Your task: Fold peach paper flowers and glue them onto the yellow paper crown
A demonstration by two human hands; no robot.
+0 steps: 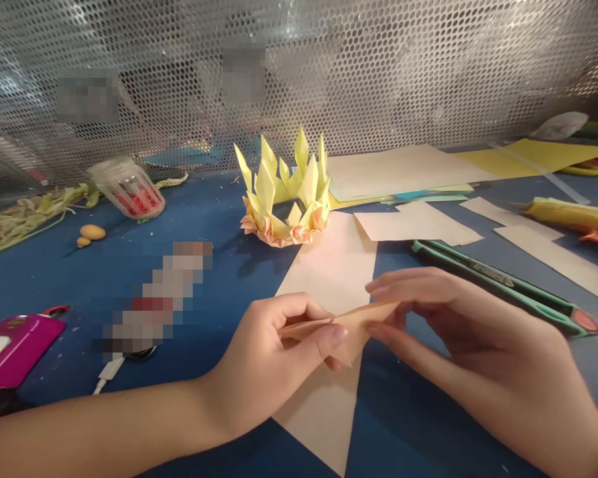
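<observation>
Between my two hands is a small piece of folded peach paper (359,326), held above the table. My left hand (284,358) pinches its left side, thumb on top and fingers curled beneath. On the other side, my right hand (458,332) takes the right edge between thumb and fingertips. A long pale paper strip (323,398) lies on the blue table (199,425) below them. Beyond stands a folded paper crown (284,192), with tall yellow points and a ring of peach folds at its base.
Cut paper pieces (418,222) and larger sheets (393,169) lie behind and to the right. Close to my right hand is a green scissors-like tool (503,285). At left are a tilted jar (129,189), a magenta object (20,352) and a cable (108,375). Perforated metal (379,73) closes the back.
</observation>
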